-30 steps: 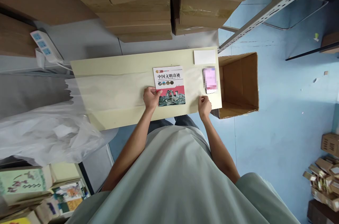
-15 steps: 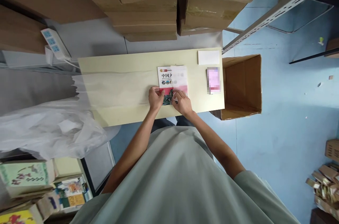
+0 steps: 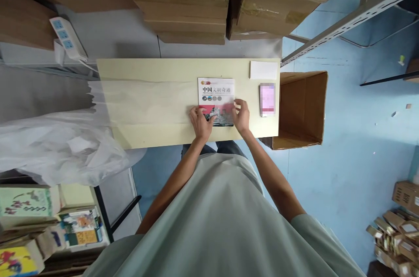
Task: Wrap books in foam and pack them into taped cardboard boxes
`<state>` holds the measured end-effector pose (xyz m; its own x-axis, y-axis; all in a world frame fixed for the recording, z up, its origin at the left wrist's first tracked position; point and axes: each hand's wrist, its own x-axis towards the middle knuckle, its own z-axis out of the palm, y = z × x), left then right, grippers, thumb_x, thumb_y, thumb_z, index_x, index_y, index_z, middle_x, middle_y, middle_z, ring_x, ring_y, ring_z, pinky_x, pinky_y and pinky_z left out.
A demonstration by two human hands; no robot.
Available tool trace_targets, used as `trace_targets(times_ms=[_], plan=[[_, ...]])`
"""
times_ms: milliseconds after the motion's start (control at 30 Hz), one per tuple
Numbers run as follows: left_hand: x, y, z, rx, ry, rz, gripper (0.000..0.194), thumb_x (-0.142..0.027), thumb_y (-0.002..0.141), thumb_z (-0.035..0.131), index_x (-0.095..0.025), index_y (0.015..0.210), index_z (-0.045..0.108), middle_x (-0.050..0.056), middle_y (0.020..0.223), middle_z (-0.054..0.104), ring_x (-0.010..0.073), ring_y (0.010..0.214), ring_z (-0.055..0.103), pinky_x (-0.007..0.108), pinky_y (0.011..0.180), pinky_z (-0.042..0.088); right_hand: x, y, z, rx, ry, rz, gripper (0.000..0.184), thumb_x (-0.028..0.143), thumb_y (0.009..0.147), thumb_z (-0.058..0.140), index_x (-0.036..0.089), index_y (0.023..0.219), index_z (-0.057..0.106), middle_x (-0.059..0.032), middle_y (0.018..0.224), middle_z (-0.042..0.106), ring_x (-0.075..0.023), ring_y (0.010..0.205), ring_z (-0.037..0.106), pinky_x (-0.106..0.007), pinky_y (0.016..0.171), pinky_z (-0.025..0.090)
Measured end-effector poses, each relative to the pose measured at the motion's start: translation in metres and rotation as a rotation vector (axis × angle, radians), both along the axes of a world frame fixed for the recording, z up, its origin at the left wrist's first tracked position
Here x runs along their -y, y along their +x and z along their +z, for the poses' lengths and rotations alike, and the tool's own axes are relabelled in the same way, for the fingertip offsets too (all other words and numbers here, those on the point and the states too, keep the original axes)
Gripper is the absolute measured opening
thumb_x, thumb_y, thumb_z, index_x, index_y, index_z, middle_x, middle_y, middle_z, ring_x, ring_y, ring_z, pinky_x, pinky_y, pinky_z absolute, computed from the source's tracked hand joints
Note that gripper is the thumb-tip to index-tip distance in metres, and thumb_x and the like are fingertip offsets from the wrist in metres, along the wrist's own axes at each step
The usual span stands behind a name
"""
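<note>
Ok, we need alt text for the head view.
A person's left hand rests on the lower left of a book on a pale table; the right hand is at the book's right edge. Translucent sheeting veils the cover's right part.

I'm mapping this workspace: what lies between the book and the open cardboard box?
The right hand, at the edge of the book, then a pink item on the pale tabletop, nearer the box; the head view shows both.

Both forearms (image 3: 175, 181) reach forward, the left hand (image 3: 202, 125) spread, the right hand (image 3: 241, 117) apparently half curled.
</note>
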<state>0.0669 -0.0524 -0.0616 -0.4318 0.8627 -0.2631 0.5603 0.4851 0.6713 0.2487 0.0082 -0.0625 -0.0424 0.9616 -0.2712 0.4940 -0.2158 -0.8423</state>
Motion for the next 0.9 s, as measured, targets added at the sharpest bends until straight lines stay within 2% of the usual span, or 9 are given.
trace_targets(times_ms=[133,267,367,500,567,633,767,833,900], plan=[[-0.003,0.0,0.005,0.025,-0.004,-0.008,0.029,-0.022,0.088,0.087,-0.024,0.106,0.065,0.015,0.142,0.052,0.0387,0.146,0.052,0.061,0.124,0.044,-0.049,0.003,-0.008,0.099,-0.105,-0.076,0.042,0.055,0.11,0.057,0.02,0.13,0.067,-0.0189,0.128,0.077,-0.0285,0.11,0.075,-0.044,0.101,0.061],[-0.004,0.006,0.014,-0.032,-0.073,-0.072,0.012,-0.019,0.096,0.078,-0.025,0.104,0.072,0.016,0.156,0.049,0.0411,0.151,0.047,0.065,0.119,0.046,-0.086,-0.012,-0.002,0.239,-0.248,-0.034,0.036,0.056,0.108,0.065,0.021,0.101,0.071,-0.016,0.108,0.081,-0.0298,0.101,0.077,-0.043,0.095,0.059],[-0.007,0.014,0.028,-0.165,-0.168,-0.137,0.013,-0.018,0.104,0.067,-0.025,0.112,0.074,0.018,0.169,0.042,0.0422,0.153,0.046,0.061,0.118,0.049,-0.097,-0.02,0.009,0.27,-0.321,-0.009,0.042,0.061,0.107,0.066,0.024,0.086,0.065,-0.012,0.095,0.08,-0.0285,0.091,0.076,-0.038,0.084,0.057],[-0.012,0.035,0.05,-0.281,-0.183,-0.23,0.031,-0.044,0.112,0.061,-0.019,0.127,0.071,0.025,0.164,0.051,0.0437,0.149,0.053,0.059,0.119,0.05,-0.101,-0.024,0.022,0.302,-0.26,0.031,0.039,0.057,0.105,0.067,0.027,0.082,0.058,-0.009,0.089,0.077,-0.0281,0.088,0.075,-0.037,0.081,0.056],[-0.011,0.049,0.059,-0.274,-0.168,-0.288,0.048,-0.052,0.108,0.066,-0.014,0.137,0.066,0.028,0.152,0.06,0.0443,0.141,0.061,0.057,0.118,0.051,-0.103,-0.027,0.027,0.286,-0.237,0.043,0.03,0.052,0.104,0.068,0.027,0.091,0.059,-0.0073,0.089,0.077,-0.0285,0.087,0.076,-0.039,0.083,0.058],[-0.009,0.061,0.065,-0.252,-0.163,-0.331,0.051,-0.043,0.106,0.07,-0.01,0.143,0.062,0.03,0.148,0.064,0.0431,0.137,0.065,0.053,0.116,0.053,-0.104,-0.031,0.031,0.262,-0.219,0.059,0.022,0.047,0.102,0.068,0.027,0.107,0.06,-0.0046,0.086,0.077,-0.0295,0.086,0.077,-0.041,0.085,0.06],[-0.004,0.061,0.071,-0.158,-0.19,-0.304,0.038,-0.012,0.102,0.062,-0.012,0.14,0.062,0.025,0.141,0.071,0.0366,0.127,0.073,0.042,0.102,0.06,-0.107,-0.032,0.045,0.248,-0.167,0.202,0.048,0.049,0.107,0.061,0.02,0.144,0.05,-0.0009,0.076,0.075,-0.0318,0.081,0.078,-0.049,0.091,0.063],[0.001,0.051,0.073,-0.087,-0.183,-0.282,0.036,-0.009,0.103,0.058,-0.015,0.138,0.064,0.021,0.135,0.074,0.034,0.119,0.077,0.04,0.095,0.062,-0.108,-0.027,0.057,0.227,-0.122,0.303,0.059,0.054,0.111,0.053,0.018,0.156,0.044,-0.005,0.085,0.079,-0.0309,0.08,0.079,-0.049,0.089,0.065],[0.006,0.038,0.076,-0.029,-0.141,-0.272,0.035,-0.011,0.105,0.056,-0.017,0.138,0.065,0.018,0.132,0.076,0.033,0.115,0.078,0.039,0.093,0.063,-0.112,-0.018,0.073,0.244,-0.008,0.414,0.061,0.054,0.114,0.045,0.02,0.165,0.042,-0.0142,0.114,0.082,-0.0297,0.083,0.08,-0.049,0.086,0.067]])
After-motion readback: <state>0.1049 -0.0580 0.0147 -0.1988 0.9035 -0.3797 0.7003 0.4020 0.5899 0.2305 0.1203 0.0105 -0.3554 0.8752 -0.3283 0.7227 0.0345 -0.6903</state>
